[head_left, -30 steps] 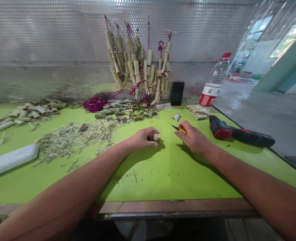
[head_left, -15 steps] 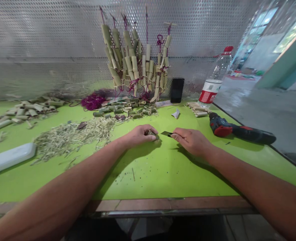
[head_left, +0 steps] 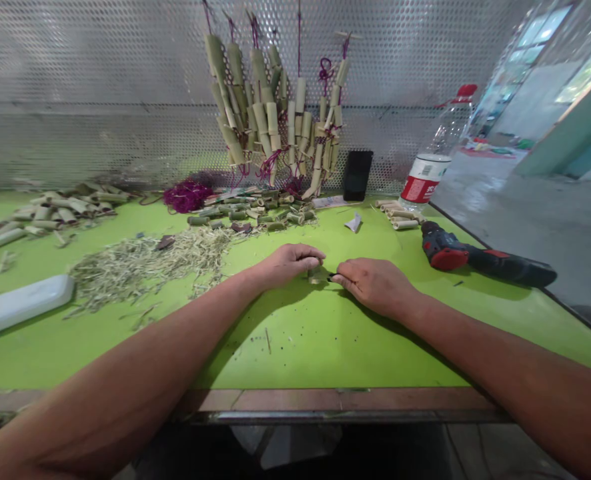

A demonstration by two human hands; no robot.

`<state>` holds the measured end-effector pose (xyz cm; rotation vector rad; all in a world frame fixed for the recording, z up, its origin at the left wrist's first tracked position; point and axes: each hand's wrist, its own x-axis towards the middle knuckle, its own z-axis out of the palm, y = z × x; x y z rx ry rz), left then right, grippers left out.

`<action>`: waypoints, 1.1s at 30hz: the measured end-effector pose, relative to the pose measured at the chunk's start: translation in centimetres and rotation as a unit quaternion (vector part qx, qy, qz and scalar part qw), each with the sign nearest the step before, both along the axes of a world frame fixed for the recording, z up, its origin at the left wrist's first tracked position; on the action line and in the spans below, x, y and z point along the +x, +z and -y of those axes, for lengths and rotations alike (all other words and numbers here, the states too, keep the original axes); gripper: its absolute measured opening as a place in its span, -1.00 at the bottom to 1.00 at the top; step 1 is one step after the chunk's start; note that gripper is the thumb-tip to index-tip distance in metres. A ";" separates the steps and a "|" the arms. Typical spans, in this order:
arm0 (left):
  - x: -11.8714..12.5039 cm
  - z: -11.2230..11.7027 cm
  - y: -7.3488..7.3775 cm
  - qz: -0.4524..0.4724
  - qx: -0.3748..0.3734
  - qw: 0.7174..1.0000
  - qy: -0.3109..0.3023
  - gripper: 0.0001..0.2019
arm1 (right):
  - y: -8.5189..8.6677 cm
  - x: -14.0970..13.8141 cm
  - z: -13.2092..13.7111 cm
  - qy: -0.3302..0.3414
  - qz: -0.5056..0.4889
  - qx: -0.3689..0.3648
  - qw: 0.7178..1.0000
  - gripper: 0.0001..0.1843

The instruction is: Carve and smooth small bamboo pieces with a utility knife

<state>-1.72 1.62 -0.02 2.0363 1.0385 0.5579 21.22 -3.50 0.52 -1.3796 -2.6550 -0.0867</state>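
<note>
My left hand (head_left: 298, 259) is closed on a short piece of bamboo (head_left: 318, 274), pinched between thumb and fingers just above the green tabletop (head_left: 305, 360). Opposite it, my right hand (head_left: 368, 280) grips a small knife (head_left: 331, 277), of which only a dark bit shows past the fingers. The blade points left and meets or overlaps the bamboo piece; the exact contact cannot be made out. Thin bamboo shavings (head_left: 155, 270) lie in a heap to the left of my left hand.
Behind are cut bamboo tubes (head_left: 275, 217), purple string (head_left: 188, 195), a propped phone (head_left: 358, 175) and hanging bamboo strings (head_left: 260, 120). At right stand a plastic bottle (head_left: 425, 177) and a cordless drill (head_left: 485, 260). A white case (head_left: 23, 307) lies left; a paper scrap (head_left: 354, 223) is ahead.
My hands have come together: the knife blade, apart from the left hand before, is now at the bamboo piece. More of the piece shows below my left fingers. The view has shifted slightly.
</note>
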 end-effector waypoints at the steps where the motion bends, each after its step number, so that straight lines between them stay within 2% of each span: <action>1: 0.1 0.0 -0.1 0.006 -0.002 1.000 0.000 -0.58 | -0.1 -0.1 -0.1 0.000 0.001 0.007 1.000 -0.59; 11: 0.5 -0.2 -0.9 0.032 -0.020 0.999 -0.001 -0.58 | -0.6 -0.1 -0.4 -0.001 -0.003 0.038 0.999 -0.60; 18: 0.6 0.0 -0.5 0.023 -0.009 1.000 0.009 -0.62 | -0.7 0.0 0.0 0.019 -0.007 0.059 0.998 -0.58; 27: 0.7 0.1 -0.3 0.020 -0.010 1.000 0.010 -0.63 | -0.8 -0.4 0.0 0.003 0.007 0.074 0.997 -0.60; 33: 0.6 0.4 0.0 0.020 -0.013 1.000 0.004 -0.61 | -0.7 -0.3 -0.1 0.010 0.017 0.061 0.998 -0.60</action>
